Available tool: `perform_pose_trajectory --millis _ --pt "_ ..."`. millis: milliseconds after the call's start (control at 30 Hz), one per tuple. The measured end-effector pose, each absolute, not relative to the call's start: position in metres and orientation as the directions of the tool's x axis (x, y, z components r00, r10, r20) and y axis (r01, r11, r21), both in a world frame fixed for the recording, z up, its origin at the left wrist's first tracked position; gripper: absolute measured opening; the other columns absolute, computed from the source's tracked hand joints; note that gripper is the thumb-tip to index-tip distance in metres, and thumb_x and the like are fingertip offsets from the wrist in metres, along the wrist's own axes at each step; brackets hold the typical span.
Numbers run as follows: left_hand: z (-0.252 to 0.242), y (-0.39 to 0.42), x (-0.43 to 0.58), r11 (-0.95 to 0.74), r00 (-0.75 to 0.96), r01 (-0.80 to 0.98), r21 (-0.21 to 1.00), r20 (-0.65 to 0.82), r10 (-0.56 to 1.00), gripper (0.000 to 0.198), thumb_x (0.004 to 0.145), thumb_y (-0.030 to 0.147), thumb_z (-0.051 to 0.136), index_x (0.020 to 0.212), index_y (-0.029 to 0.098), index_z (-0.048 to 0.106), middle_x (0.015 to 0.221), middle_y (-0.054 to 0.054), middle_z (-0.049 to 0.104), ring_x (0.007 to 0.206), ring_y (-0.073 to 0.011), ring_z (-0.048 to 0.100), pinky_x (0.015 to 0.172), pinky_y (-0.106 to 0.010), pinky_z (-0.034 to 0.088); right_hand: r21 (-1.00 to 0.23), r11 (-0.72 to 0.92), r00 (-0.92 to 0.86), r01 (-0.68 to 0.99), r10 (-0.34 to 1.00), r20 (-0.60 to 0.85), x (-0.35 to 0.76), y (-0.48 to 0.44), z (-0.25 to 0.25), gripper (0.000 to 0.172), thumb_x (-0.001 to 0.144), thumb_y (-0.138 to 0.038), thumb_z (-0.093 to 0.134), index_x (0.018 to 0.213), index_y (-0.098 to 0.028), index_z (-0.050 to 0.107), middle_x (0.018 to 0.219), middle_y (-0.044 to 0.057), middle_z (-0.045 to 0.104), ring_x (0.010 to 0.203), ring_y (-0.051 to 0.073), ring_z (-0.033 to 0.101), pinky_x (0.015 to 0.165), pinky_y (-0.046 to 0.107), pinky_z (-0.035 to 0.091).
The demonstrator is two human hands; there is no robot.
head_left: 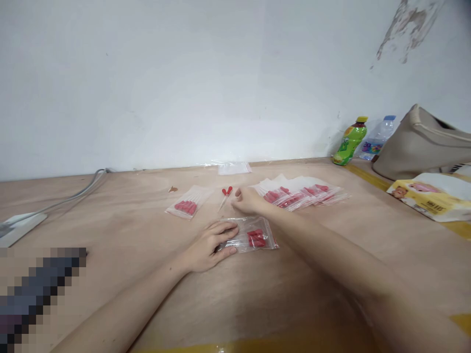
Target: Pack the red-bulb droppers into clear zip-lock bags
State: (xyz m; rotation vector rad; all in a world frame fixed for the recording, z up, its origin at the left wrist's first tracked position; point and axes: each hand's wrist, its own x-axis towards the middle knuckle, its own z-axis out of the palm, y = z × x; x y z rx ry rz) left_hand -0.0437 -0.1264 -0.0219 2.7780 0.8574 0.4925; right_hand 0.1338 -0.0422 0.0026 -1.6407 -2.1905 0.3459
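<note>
My left hand lies with its fingers spread on a clear zip bag that holds droppers with red rubber bulbs. Beyond that bag, my right hand hovers with curled fingers; whether anything is inside them is hidden. Just left of it, two loose droppers with red bulbs lie crossed on the table. Another bag of droppers rests farther left. To the right of my right hand, several filled dropper bags overlap in a fanned row.
A flat clear bag lies by the wall. At the right stand a green bottle, a clear bottle and a grey bag, with a printed package in front. A cable runs along the left.
</note>
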Motion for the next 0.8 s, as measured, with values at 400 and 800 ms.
perform_pose_trajectory --millis 400,800 --pt "-0.019 -0.128 -0.043 -0.816 0.788 0.521 0.251 0.226 0.573 0.043 0.089 0.037 0.042 0.128 0.021 0.042 0.129 -0.008 0.044 0.121 -0.0229 0.037 0.102 -0.042 0.029 -0.131 0.438 -0.430 0.889 0.899 0.085 0.110 -0.035 0.009 0.066 0.078 -0.009 0.041 0.138 -0.009 0.013 0.109 0.021 0.058 0.097 0.027 0.057 0.077 0.035 0.042" --pt "-0.021 -0.128 -0.045 -0.815 0.783 0.527 0.241 0.235 0.575 0.043 0.089 0.038 0.041 0.129 0.022 0.041 0.130 -0.007 0.044 0.121 -0.0230 0.037 0.102 -0.042 0.030 -0.709 0.347 -0.578 0.614 0.809 -0.105 0.219 -0.087 0.030 0.058 0.079 -0.027 0.048 0.131 -0.013 0.028 0.072 0.000 0.052 0.058 0.010 0.048 0.054 0.023 0.040"
